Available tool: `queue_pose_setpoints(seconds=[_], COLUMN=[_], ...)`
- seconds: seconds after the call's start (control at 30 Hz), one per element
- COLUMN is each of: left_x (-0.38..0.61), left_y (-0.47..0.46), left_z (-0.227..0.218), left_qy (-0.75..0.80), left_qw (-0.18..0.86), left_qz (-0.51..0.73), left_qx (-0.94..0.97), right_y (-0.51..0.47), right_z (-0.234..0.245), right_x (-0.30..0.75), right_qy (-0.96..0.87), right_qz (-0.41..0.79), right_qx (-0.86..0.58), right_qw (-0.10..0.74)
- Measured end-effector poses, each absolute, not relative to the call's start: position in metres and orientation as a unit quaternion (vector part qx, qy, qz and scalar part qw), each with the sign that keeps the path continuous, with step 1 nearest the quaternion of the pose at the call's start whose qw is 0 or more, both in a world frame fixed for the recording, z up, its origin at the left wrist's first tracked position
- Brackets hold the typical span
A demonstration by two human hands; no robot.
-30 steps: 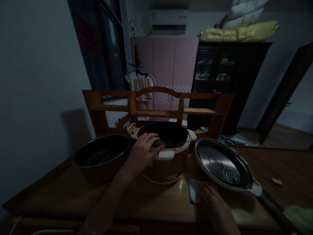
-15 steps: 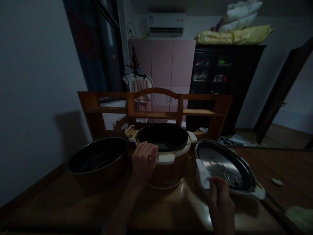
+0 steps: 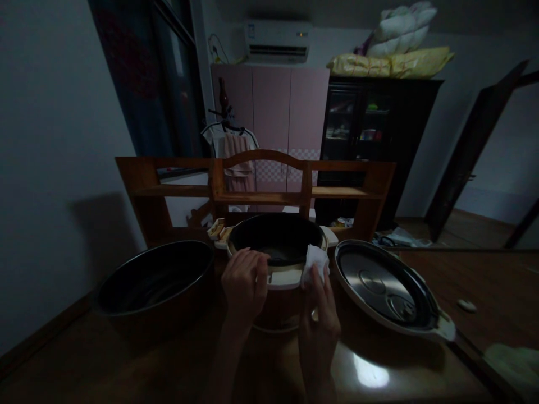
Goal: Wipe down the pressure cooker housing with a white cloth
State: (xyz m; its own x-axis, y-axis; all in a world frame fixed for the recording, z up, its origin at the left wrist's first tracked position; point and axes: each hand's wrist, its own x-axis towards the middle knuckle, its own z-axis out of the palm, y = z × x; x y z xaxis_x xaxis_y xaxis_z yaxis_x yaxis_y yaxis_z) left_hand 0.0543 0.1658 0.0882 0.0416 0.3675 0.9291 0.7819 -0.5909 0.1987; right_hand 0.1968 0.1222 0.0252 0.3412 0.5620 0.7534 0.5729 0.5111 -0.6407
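Observation:
A round electric cooker with a dark inside and a pale rim stands in the middle of the table. My left hand curls over its near rim, left of the white front handle. In my right hand is a crumpled white cloth, pressed to the rim just right of that handle. A wide black pot sits to the left of the cooker. On the right lies the lid, its metal inner side facing up.
Behind the cooker rises a wooden shelf rack along the table's back. The glossy wooden table meets a wall at the left. A small white object lies at the far right, beyond the lid.
My right hand has moved left with the white cloth, from the lid's edge to the cooker's rim. My left hand stays on the rim. The view has shifted slightly.

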Motion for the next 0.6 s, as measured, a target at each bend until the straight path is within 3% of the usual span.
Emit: queue_pose_setpoints(seconds=[0.37, 0.47, 0.53, 0.6], left_x=[0.053, 0.053, 0.054, 0.054], left_y=[0.168, 0.168, 0.168, 0.167], left_z=[0.088, 0.088, 0.089, 0.089], left_qy=[-0.409, -0.411, -0.415, -0.417], left_qw=[0.186, 0.179, 0.176, 0.177], left_qz=[-0.552, -0.557, -0.555, -0.554], left_qx=[-0.702, -0.699, -0.699, -0.699], right_y=[0.127, 0.111, 0.09, 0.066], right_z=[-0.003, 0.02, 0.05, 0.081], right_x=[0.213, 0.232, 0.249, 0.264], right_qy=[-0.592, -0.638, -0.633, -0.685], right_qz=[-0.033, -0.099, -0.205, -0.217], right_qx=[-0.502, -0.485, -0.481, -0.452], right_qw=[0.63, 0.59, 0.572, 0.528])
